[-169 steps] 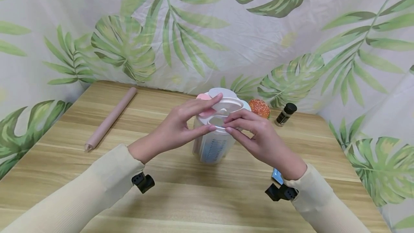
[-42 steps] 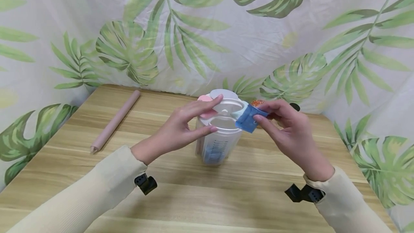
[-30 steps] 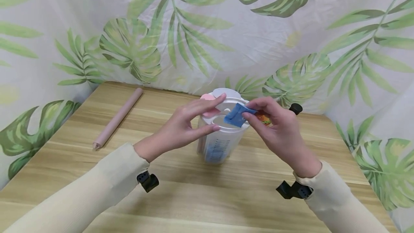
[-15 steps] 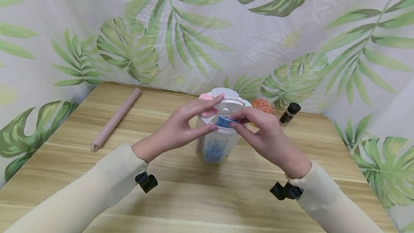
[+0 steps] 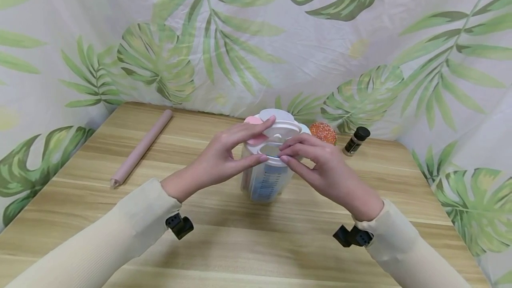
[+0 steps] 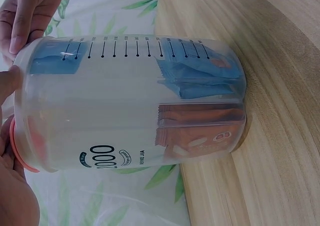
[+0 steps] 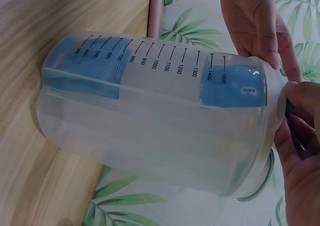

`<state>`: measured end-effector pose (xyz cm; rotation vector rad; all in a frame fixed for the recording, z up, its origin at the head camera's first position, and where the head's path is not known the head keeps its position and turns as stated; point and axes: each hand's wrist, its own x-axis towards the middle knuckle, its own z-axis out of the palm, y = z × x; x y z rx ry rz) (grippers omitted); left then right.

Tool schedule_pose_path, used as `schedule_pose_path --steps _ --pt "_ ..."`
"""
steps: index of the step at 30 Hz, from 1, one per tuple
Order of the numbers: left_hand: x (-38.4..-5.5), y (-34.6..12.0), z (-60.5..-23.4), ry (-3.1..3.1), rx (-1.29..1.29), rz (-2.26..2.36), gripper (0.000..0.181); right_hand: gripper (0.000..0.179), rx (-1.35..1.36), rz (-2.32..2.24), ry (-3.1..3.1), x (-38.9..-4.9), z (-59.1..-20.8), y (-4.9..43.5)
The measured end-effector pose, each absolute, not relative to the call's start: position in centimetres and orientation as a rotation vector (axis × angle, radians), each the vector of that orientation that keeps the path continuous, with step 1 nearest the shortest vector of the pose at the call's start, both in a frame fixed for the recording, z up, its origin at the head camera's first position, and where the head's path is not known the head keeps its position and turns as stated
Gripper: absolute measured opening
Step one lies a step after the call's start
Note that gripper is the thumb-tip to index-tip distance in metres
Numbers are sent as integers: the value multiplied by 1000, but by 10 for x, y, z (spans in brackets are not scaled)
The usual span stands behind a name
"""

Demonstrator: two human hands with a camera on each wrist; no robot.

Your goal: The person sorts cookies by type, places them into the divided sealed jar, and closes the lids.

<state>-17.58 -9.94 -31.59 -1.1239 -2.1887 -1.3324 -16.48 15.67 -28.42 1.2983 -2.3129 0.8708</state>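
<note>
A clear storage container with a measuring scale and a multi-flap lid stands upright on the table. My left hand holds its top, thumb on the near rim and index finger by the raised white flap. At the opening, my right hand pinches the upper edge of a blue packet, most of which hangs inside the container. Other blue packets lie at the bottom of that compartment. Brown packets fill the bottom of the neighbouring one. Pink flap and pale flaps sit behind my fingers.
Behind the container, to the right, are a seeded burger-like object and a small black-capped bottle. A pinkish roll lies at the left of the wooden table. Leaf-patterned cloth hangs behind.
My right hand has carried the blue packet leftward from beside the container, over the opening, and lowered it inside. The left hand has stayed at the lid.
</note>
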Motion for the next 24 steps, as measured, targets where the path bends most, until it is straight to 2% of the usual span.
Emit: schedule_pose_path --steps 24 --pt "-176 -99 -316 -2164 -1130 -1342 71 18 1330 907 -2254 -166 -286 159"
